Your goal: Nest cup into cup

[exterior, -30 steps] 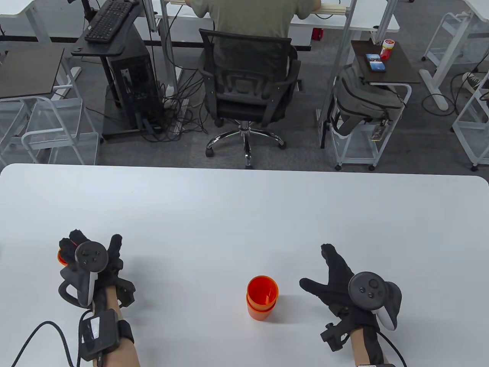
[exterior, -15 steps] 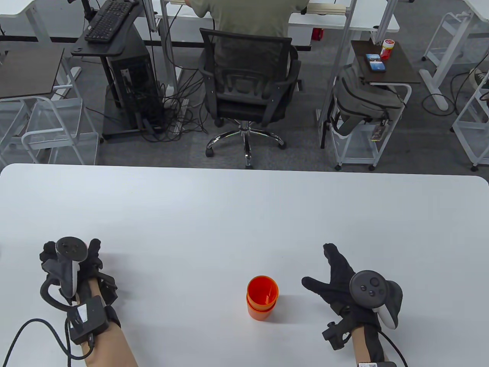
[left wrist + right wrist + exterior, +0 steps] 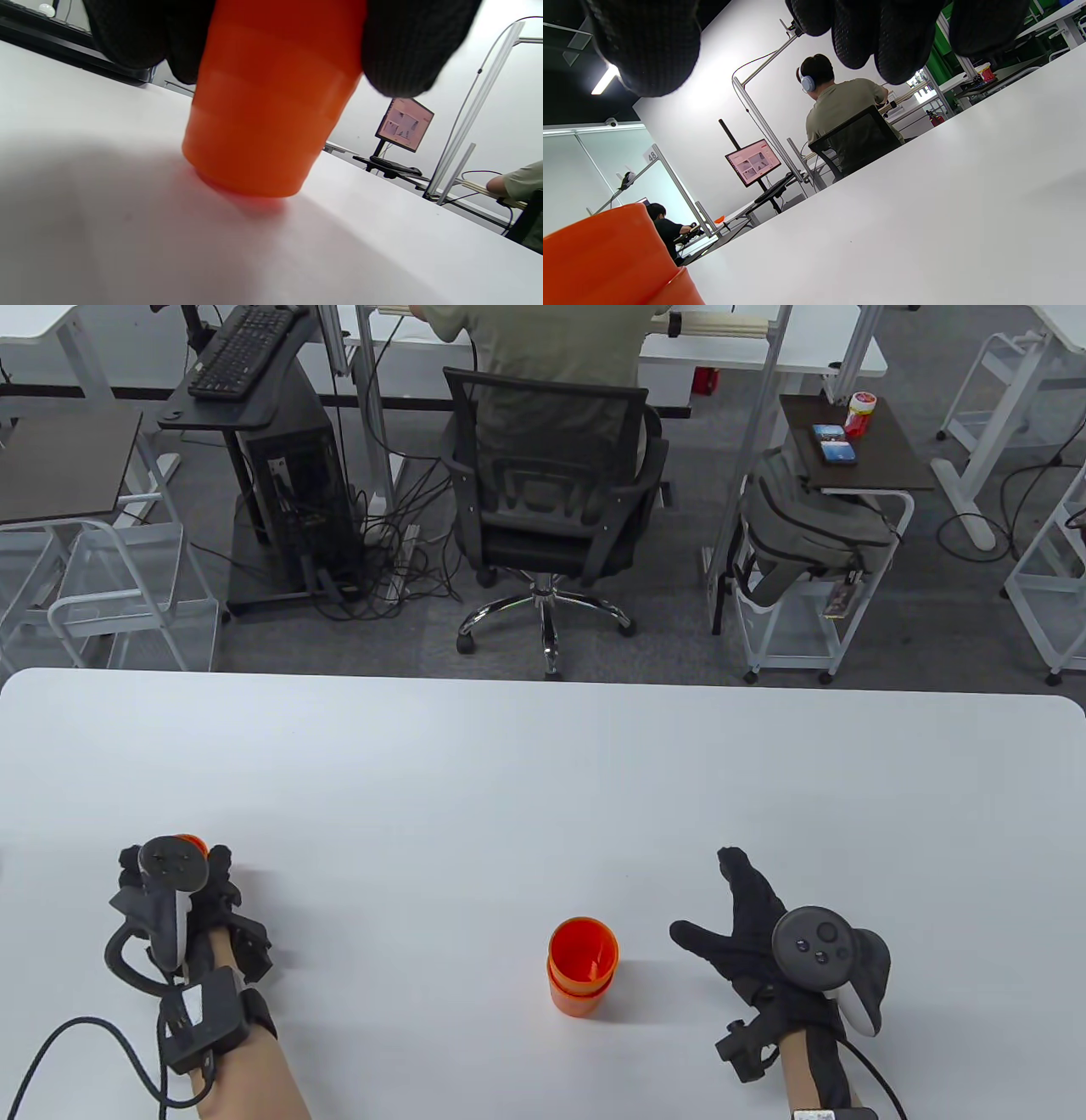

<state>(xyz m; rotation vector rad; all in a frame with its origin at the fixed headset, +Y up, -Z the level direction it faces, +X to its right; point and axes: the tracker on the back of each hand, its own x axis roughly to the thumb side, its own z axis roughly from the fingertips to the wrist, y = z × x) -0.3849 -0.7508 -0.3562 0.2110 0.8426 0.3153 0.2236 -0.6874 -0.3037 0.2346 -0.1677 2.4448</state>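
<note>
Cups of orange plastic were found in two places on the white table (image 3: 543,780). A single orange cup (image 3: 271,106) was gripped near its upper part by the left hand (image 3: 174,899), close to the table's near-left corner; in the left wrist view gloved fingers (image 3: 407,46) were pressed to both sides of it, its base seemingly just off the surface, presumably so that it could be carried. An orange stack (image 3: 581,967), already two cups nested, stood upright near the middle of the near edge, mouth up to receive the next cup. The right hand (image 3: 755,937) was held beside the stack without contact, fingers spread and nothing grasped, probably ready to steady it.
</note>
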